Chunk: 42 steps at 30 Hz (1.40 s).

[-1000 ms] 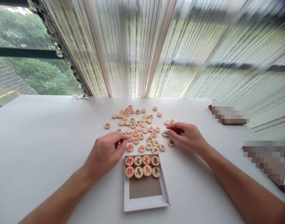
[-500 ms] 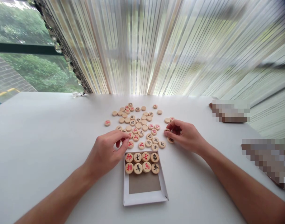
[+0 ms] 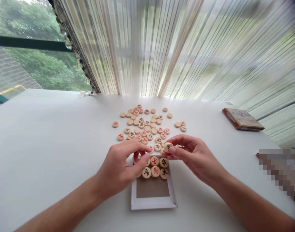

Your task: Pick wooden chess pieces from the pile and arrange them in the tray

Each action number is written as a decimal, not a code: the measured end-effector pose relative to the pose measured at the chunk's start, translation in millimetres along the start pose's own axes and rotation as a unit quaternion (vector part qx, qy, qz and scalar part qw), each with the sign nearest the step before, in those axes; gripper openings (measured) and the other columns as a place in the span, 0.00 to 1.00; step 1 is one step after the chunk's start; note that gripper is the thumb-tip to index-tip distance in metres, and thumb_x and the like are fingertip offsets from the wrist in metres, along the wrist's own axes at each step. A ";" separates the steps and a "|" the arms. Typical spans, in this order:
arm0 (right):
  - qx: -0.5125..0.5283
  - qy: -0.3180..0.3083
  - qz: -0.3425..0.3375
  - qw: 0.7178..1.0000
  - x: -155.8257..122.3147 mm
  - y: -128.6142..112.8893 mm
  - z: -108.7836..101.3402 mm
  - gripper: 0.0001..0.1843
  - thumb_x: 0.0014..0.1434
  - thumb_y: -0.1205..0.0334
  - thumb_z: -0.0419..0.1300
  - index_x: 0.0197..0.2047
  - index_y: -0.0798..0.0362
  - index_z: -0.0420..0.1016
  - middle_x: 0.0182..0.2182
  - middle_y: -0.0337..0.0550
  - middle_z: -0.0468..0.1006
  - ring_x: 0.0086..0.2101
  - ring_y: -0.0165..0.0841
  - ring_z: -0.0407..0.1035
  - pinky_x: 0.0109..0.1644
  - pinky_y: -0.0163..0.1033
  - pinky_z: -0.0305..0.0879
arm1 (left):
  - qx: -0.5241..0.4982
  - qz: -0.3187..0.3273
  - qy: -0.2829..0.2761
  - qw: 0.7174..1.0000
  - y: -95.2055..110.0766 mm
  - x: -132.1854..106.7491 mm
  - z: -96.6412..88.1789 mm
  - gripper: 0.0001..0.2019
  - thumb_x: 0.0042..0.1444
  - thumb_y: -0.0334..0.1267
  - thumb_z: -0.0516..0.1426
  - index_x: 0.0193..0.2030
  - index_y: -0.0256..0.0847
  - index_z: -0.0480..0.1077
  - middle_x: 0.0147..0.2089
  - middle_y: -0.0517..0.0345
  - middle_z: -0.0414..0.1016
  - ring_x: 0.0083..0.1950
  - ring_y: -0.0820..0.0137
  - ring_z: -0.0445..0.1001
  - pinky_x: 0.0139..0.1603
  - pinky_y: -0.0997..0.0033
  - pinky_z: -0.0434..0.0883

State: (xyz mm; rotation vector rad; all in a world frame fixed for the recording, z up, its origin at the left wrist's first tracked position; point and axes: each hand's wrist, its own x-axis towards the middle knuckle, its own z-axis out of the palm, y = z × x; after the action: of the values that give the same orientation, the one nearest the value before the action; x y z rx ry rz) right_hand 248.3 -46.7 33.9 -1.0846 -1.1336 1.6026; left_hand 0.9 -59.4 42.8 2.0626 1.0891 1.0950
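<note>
My right hand (image 3: 194, 154) pinches a Chinese chess piece (image 3: 167, 148) with a black character between thumb and fingers, just above the box's far right corner. Over the box's left side is my left hand (image 3: 123, 161), its fingers curled and a small gap between thumb and index tips; I see nothing held there. Below both hands lies a shallow white box (image 3: 154, 203) with two rows of round wooden pieces at its far end, such as a red-marked piece (image 3: 155, 171) and a black-marked piece (image 3: 164, 173). My left hand covers the leftmost ones. The near part shows a brown bottom.
Many loose chess pieces (image 3: 147, 129) lie scattered beyond the box, some face up, some blank side up. A flat brown-edged box (image 3: 244, 119) sits at the right, and a blurred-out object (image 3: 278, 170) nearer me. A string curtain (image 3: 142, 48) hangs behind the white table (image 3: 53, 135).
My right hand has come left and nearer with a black-marked piece, leaving another at the right. My left hand has moved right over the box, its fingertips slightly apart. The view has shifted slightly.
</note>
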 end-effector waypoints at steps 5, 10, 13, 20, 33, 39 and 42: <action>0.075 -0.055 0.033 0.995 -11.2 7.5 17.6 0.13 0.54 0.60 0.80 0.43 0.51 0.87 0.33 0.42 0.88 0.33 0.29 0.83 0.39 0.29 0.79 | -0.064 -0.042 -0.027 0.997 8.9 -3.6 3.4 0.07 0.61 0.34 0.66 0.45 0.40 0.83 0.32 0.61 0.82 0.30 0.75 0.74 0.34 0.76 0.71; 0.106 -0.086 0.025 0.990 -15.7 11.3 25.7 0.09 0.57 0.63 0.78 0.41 0.53 0.87 0.31 0.42 0.88 0.31 0.29 0.83 0.38 0.28 0.79 | -0.097 -0.087 -0.056 0.990 12.8 -4.8 4.3 0.06 0.61 0.36 0.67 0.44 0.45 0.86 0.33 0.61 0.84 0.31 0.74 0.73 0.32 0.76 0.68; 0.113 -0.088 0.025 0.989 -17.7 12.5 27.4 0.08 0.58 0.64 0.77 0.41 0.53 0.86 0.31 0.42 0.88 0.31 0.28 0.83 0.38 0.27 0.79 | -0.115 -0.095 -0.066 0.987 13.7 -4.6 3.7 0.06 0.63 0.37 0.67 0.45 0.45 0.86 0.33 0.61 0.85 0.31 0.74 0.72 0.31 0.76 0.67; 0.084 -0.075 -0.020 0.993 -19.8 11.7 29.1 0.06 0.59 0.64 0.76 0.38 0.54 0.85 0.31 0.44 0.88 0.30 0.28 0.82 0.36 0.28 0.79 | -0.125 -0.064 -0.047 0.989 15.0 -5.6 3.4 0.08 0.64 0.33 0.65 0.46 0.45 0.86 0.32 0.61 0.85 0.30 0.75 0.72 0.31 0.77 0.68; 0.045 -0.056 -0.071 0.995 -21.6 11.8 34.0 0.08 0.54 0.66 0.78 0.37 0.51 0.86 0.32 0.42 0.86 0.32 0.30 0.80 0.36 0.30 0.78 | -0.108 -0.001 -0.015 0.994 16.2 -7.9 6.8 0.11 0.62 0.30 0.67 0.48 0.47 0.86 0.39 0.58 0.85 0.35 0.75 0.78 0.38 0.78 0.74; 0.064 -0.073 -0.034 0.995 -20.9 14.7 30.5 0.06 0.59 0.62 0.76 0.36 0.53 0.85 0.30 0.43 0.86 0.31 0.29 0.80 0.36 0.30 0.76 | -0.155 -0.081 -0.061 0.983 16.9 -5.0 4.2 0.10 0.66 0.33 0.64 0.50 0.45 0.86 0.36 0.57 0.87 0.35 0.70 0.82 0.38 0.74 0.77; 0.079 -0.073 -0.012 0.994 -20.0 15.4 28.8 0.07 0.60 0.61 0.76 0.38 0.54 0.86 0.31 0.45 0.88 0.33 0.31 0.83 0.38 0.31 0.79 | -0.171 -0.126 -0.066 0.975 16.2 -4.7 4.2 0.10 0.66 0.35 0.64 0.50 0.43 0.86 0.39 0.55 0.88 0.39 0.67 0.84 0.41 0.72 0.79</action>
State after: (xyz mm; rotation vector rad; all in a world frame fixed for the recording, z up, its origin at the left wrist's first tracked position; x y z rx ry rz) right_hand 223.1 -75.1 28.3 -0.8604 -1.0887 1.7431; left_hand 9.3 -72.2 51.1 1.6521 0.9860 0.9312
